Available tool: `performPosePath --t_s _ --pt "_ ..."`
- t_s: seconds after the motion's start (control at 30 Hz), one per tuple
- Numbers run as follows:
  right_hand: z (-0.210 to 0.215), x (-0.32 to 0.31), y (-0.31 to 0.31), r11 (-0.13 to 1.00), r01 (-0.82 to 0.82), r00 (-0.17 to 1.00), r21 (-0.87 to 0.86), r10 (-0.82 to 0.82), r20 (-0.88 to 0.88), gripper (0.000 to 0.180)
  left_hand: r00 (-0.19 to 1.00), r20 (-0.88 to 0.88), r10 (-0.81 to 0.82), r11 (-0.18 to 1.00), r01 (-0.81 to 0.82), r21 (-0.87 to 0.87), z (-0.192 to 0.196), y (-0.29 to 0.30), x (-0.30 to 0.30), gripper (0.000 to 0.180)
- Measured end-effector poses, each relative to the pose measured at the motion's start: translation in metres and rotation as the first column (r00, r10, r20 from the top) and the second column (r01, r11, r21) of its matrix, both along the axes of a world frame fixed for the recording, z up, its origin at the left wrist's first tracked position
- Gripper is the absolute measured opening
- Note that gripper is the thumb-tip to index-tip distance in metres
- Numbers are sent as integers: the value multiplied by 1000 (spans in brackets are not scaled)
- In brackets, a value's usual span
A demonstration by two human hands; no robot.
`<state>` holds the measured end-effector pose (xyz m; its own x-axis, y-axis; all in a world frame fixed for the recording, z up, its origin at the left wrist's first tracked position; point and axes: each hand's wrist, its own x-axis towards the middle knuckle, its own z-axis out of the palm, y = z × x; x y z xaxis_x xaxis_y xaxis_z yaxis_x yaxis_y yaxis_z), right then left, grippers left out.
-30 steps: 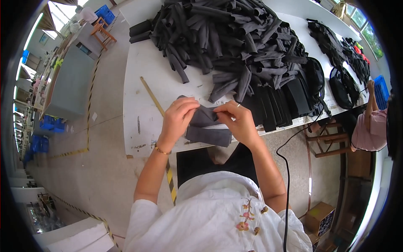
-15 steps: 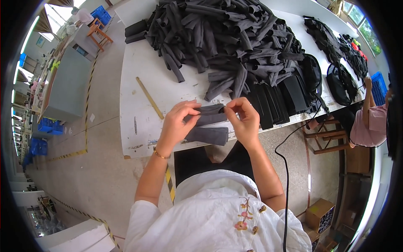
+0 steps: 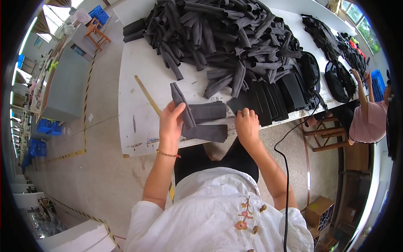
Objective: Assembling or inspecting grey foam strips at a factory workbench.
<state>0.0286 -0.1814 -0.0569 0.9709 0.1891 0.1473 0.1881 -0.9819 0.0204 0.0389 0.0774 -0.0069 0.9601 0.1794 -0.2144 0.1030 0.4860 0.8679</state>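
My left hand [image 3: 171, 126] grips a dark grey fabric sleeve [image 3: 183, 105] near its lower end, thumb across it. The sleeve is narrow, looks folded flat, and is tilted up off the table. Beside and below it, two short stacks of flat grey sleeves, a farther stack [image 3: 208, 111] and a nearer stack [image 3: 212, 133], lie near the table's front edge. My right hand [image 3: 247, 128] has its fingers pressed together on the near-left corner of a flat black panel [image 3: 245, 103], the leftmost of an overlapping row. The fingertips' undersides are hidden.
A big heap of grey fabric sleeves [image 3: 226, 38] covers the back of the white table [image 3: 130, 105]. A wooden ruler [image 3: 147, 94] lies at left. Black mesh pieces [image 3: 339, 82] lie at right, near a seated co-worker [image 3: 369, 119]. A black cable [image 3: 286, 168] hangs past the front edge.
Both hands were together over the stacks, fingers pinching a dark piece. Now my left hand holds a sleeve up at left, and my right hand has moved down and right to the black panel.
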Motion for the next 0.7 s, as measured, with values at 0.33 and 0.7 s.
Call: performPosePath --t_s 0.33,0.7 --pt "15 -51 -34 955 -164 986 248 160 39 34 982 -107 -157 909 102 -403 1 -7 1 24" --pt "67 -37 -9 393 -83 997 916 26 79 27 984 -19 -178 938 164 -304 4 -26 3 24"
